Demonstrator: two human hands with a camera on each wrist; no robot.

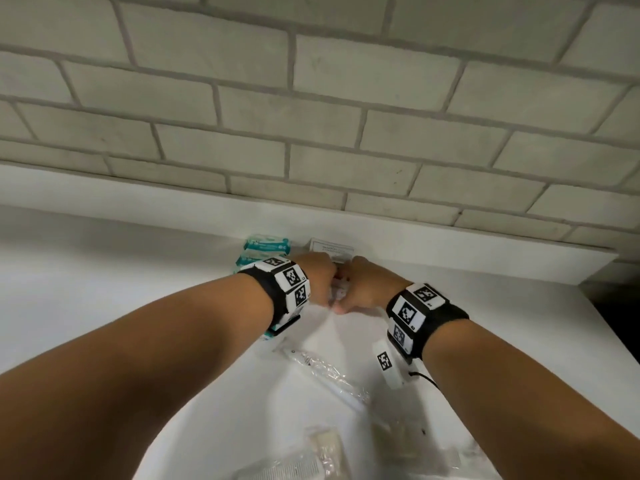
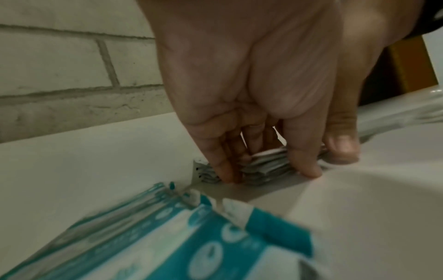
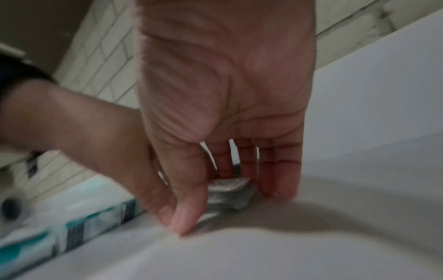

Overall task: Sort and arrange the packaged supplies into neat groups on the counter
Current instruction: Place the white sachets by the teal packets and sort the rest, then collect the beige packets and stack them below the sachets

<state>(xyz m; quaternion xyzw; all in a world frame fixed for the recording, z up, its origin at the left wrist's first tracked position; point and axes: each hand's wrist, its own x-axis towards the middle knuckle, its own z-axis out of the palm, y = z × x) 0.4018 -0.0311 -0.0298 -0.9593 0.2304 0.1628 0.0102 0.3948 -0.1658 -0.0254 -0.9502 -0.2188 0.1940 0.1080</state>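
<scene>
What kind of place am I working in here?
Probably a kitchen or utility room, though I can't be sure: a smooth white counter runs along a wall of pale brick-pattern tiles, with teal-and-white packs and clear-wrapped supplies on it.

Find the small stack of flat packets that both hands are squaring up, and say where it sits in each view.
Head: stack of packets, centre, mostly hidden between left hand and right hand.
Left wrist: centre, under the fingertips.
Right wrist: lower centre, between thumb and fingers.
Shared landmark: teal packs left of it.
</scene>
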